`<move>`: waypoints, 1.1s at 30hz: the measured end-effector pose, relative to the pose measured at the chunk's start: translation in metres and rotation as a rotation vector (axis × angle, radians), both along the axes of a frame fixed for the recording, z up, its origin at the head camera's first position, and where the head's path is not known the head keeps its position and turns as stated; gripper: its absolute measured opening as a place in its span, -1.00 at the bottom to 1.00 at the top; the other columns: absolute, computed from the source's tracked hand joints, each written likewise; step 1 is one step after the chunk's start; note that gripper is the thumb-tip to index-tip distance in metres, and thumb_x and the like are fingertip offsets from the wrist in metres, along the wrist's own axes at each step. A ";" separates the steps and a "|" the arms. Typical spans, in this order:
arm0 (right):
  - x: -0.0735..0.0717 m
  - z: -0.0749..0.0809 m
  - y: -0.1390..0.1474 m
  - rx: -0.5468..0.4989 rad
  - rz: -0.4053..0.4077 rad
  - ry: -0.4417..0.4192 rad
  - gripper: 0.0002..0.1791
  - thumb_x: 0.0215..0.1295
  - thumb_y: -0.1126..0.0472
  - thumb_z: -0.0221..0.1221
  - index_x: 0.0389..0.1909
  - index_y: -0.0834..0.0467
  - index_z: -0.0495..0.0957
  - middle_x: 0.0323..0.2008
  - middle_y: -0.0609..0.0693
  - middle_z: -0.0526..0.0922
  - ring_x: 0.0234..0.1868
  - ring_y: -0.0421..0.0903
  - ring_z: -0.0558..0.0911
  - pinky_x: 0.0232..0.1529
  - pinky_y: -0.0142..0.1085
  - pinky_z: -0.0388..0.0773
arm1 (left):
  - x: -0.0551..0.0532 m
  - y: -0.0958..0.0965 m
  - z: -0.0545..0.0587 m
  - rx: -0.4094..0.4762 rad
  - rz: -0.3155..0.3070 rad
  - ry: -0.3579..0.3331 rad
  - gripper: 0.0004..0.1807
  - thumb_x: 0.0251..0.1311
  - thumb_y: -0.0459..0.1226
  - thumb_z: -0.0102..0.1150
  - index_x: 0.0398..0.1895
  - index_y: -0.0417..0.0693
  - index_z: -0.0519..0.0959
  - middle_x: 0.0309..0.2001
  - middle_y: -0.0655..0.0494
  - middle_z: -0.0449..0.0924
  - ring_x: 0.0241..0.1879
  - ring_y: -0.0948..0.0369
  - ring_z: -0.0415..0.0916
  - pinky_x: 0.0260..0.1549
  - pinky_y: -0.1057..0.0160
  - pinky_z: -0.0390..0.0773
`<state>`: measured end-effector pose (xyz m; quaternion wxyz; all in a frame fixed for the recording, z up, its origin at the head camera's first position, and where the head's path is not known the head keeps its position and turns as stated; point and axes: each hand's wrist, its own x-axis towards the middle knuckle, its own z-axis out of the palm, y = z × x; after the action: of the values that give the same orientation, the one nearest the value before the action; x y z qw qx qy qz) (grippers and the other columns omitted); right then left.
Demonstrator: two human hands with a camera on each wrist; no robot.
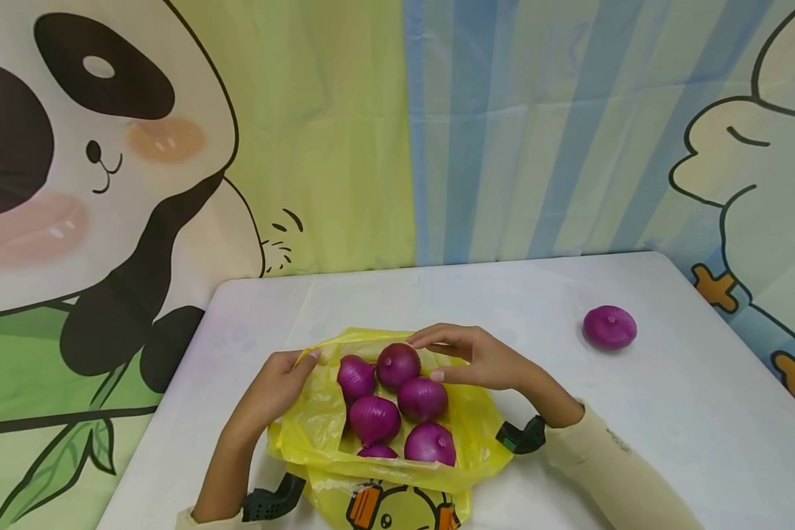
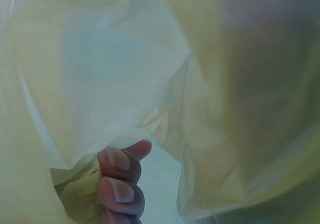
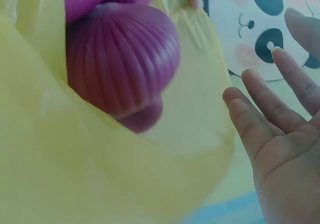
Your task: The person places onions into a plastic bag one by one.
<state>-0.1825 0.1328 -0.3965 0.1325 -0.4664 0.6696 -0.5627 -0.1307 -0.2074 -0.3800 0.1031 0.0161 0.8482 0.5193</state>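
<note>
A yellow plastic bag (image 1: 298, 434) lies on the table with its mouth spread wide and several purple onions (image 1: 375, 420) inside. My left hand (image 1: 274, 390) grips the bag's left rim between thumb and fingers; in the left wrist view its curled fingers (image 2: 120, 189) hold bunched plastic. Over the bag's right side is my right hand (image 1: 480, 359), its fingers extended near the uppermost onion (image 1: 398, 365). In the right wrist view this hand (image 3: 285, 144) has its fingers spread, with nothing held. The film hides part of the lower onions.
One more purple onion (image 1: 609, 327) sits apart at the far right of the white table (image 1: 523, 302). A printed curtain with a panda (image 1: 165, 140) hangs behind the table. Black wrist cameras (image 1: 522, 436) are strapped to both wrists.
</note>
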 end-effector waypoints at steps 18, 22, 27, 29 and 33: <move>-0.007 0.004 0.053 -0.003 -0.221 0.035 -0.53 0.27 0.47 0.21 0.21 0.27 0.44 0.23 0.14 0.45 0.27 0.11 0.40 0.24 -0.18 0.31 | 0.001 0.000 -0.001 0.002 -0.008 0.000 -0.49 0.47 0.03 -0.09 -0.26 -0.26 0.60 -0.54 -0.04 0.54 -0.57 0.06 0.55 -0.55 0.14 0.60; -0.009 0.001 0.069 0.038 -0.264 0.021 -0.52 0.28 0.44 0.22 0.23 0.26 0.43 0.22 0.13 0.47 0.27 0.06 0.41 0.22 -0.21 0.33 | 0.002 0.000 -0.001 0.005 -0.005 -0.002 -0.49 0.47 0.03 -0.09 -0.27 -0.26 0.60 -0.54 -0.05 0.53 -0.57 0.06 0.55 -0.55 0.14 0.60; -0.006 -0.006 0.094 0.106 -0.340 -0.010 -0.52 0.31 0.40 0.21 0.24 0.21 0.43 0.22 0.10 0.47 0.27 0.09 0.41 0.19 -0.26 0.36 | 0.002 0.000 -0.001 0.002 -0.009 0.007 -0.49 0.46 0.03 -0.09 -0.31 -0.25 0.59 -0.55 -0.03 0.53 -0.57 0.07 0.54 -0.55 0.15 0.59; -0.005 -0.008 0.105 0.119 -0.377 -0.014 -0.53 0.32 0.39 0.20 0.24 0.20 0.44 0.22 0.10 0.46 0.28 0.08 0.41 0.17 -0.29 0.38 | 0.001 0.001 -0.001 0.005 -0.009 0.006 -0.49 0.46 0.03 -0.09 -0.32 -0.25 0.58 -0.55 -0.03 0.53 -0.57 0.07 0.54 -0.56 0.15 0.59; -0.002 -0.007 0.125 0.137 -0.451 -0.004 -0.54 0.33 0.36 0.20 0.24 0.22 0.43 0.23 0.10 0.46 0.28 -0.06 0.42 0.10 -0.36 0.43 | 0.002 0.001 0.000 0.005 -0.006 0.008 -0.50 0.46 0.02 -0.08 -0.31 -0.25 0.59 -0.55 -0.03 0.52 -0.57 0.07 0.53 -0.56 0.15 0.59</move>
<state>-0.1846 0.2578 -0.4039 0.0363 -0.2938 0.7933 -0.5321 -0.1288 -0.2067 -0.3804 0.1014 0.0209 0.8472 0.5211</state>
